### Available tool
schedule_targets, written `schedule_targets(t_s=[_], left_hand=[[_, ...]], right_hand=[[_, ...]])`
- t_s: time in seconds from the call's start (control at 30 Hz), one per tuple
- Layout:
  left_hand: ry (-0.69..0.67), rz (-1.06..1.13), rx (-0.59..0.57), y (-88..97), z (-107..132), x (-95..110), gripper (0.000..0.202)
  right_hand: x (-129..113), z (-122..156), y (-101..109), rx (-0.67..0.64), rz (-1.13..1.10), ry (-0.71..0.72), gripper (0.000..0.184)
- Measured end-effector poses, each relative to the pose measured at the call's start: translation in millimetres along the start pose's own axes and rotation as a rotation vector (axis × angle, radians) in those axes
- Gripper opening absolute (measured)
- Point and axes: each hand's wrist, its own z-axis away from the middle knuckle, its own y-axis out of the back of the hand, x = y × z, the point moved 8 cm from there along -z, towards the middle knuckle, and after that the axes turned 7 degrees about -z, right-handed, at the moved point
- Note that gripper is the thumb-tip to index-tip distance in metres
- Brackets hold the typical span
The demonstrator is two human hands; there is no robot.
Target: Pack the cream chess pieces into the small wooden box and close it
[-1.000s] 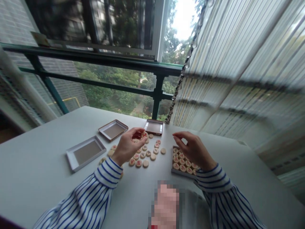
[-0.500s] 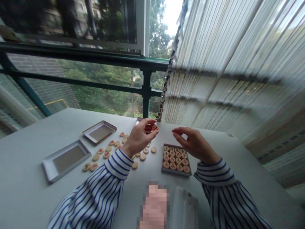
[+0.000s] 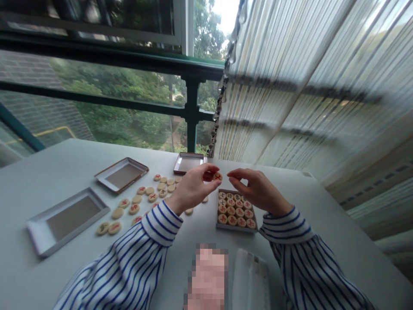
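Note:
My left hand (image 3: 192, 189) pinches a round wooden chess piece (image 3: 217, 176) with a red character, held above the table just left of the small box (image 3: 236, 228) packed with rows of red-marked pieces. My right hand (image 3: 254, 189) hovers over that box, fingers curled with the thumb and forefinger close to the held piece, nothing in them that I can see. Several loose pieces (image 3: 142, 200) lie scattered on the white table (image 3: 64, 168) to the left of my left arm.
A white tray (image 3: 38, 234) lies at the left, a brown-rimmed lid (image 3: 103, 181) behind it, and a small box half (image 3: 189, 162) by the window. A green railing (image 3: 190, 112) and hanging blinds (image 3: 306, 86) stand beyond the table. A clear plastic item (image 3: 251, 275) sits near me.
My left hand carried the piece rightward from over the loose pieces toward the filled box. My right hand stayed above the box and its fingertips closed in on the piece. The view swung right.

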Motion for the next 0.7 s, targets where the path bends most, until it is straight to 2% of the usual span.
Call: schedule_targets(t_s=[0.23,0.5,0.7], left_hand=[[0.049,0.005,-0.028,-6.7,2,-8,0.029],[0.059,0.050,-0.084,-14.1,3,-2,0.026],[0.063,0.090,-0.089,-17.4,4,-6,0.028]], right_hand=[[-4,0,-9,-0.026,-0.065,0.006,0.019],[-4,-2,-15,-0.027,-0.143,-0.001,0.019],[1,-1,-20,-0.052,-0.249,-0.018,0.020]])
